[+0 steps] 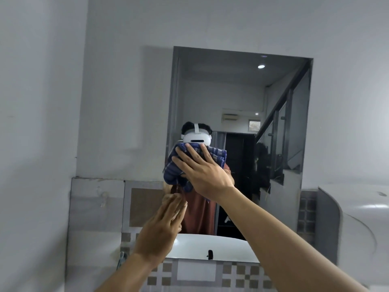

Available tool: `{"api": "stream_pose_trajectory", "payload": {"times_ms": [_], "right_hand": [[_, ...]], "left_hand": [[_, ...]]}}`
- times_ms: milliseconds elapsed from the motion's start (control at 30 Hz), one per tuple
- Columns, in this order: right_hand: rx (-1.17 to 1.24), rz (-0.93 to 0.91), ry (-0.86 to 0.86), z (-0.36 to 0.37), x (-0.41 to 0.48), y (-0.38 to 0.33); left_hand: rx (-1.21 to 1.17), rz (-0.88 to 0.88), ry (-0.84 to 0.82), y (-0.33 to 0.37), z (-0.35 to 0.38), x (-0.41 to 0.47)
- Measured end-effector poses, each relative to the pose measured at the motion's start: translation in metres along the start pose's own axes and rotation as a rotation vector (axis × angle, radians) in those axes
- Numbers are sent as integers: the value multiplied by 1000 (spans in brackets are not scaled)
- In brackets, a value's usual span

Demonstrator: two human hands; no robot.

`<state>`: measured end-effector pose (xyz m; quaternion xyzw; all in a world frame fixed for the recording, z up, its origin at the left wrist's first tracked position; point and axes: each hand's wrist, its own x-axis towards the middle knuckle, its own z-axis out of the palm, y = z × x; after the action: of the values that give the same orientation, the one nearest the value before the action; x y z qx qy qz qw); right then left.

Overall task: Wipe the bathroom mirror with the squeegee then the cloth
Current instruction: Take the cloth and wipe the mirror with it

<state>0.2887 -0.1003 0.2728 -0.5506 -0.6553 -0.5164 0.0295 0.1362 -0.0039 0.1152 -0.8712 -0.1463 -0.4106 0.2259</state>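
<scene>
The rectangular mirror (237, 98) hangs on the grey wall ahead. My right hand (202, 169) lies flat, fingers spread, and presses a blue checked cloth (174, 171) against the lower left part of the glass. Below it, my left hand (162, 226) rests with straight fingers on the mirror's bottom left corner and holds nothing. No squeegee is in view. The glass reflects a person in a white headset and rust-red shirt.
A patterned tile band (242, 275) runs below the mirror. A metal tap (121, 258) shows at the lower left. A white rounded fixture (362, 224) bulges in at the right. A plain grey wall (42, 102) stands close on the left.
</scene>
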Motion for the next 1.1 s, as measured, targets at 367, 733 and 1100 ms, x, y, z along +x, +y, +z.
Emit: {"api": "stream_pose_trajectory", "payload": {"times_ms": [367, 733, 1100], "right_hand": [[-48, 238, 111, 16, -88, 14], [65, 429, 109, 13, -118, 49], [172, 663, 190, -3, -131, 94]], "left_hand": [[87, 24, 76, 2, -14, 6], [114, 84, 60, -36, -96, 94], [216, 170, -25, -45, -112, 122]]}}
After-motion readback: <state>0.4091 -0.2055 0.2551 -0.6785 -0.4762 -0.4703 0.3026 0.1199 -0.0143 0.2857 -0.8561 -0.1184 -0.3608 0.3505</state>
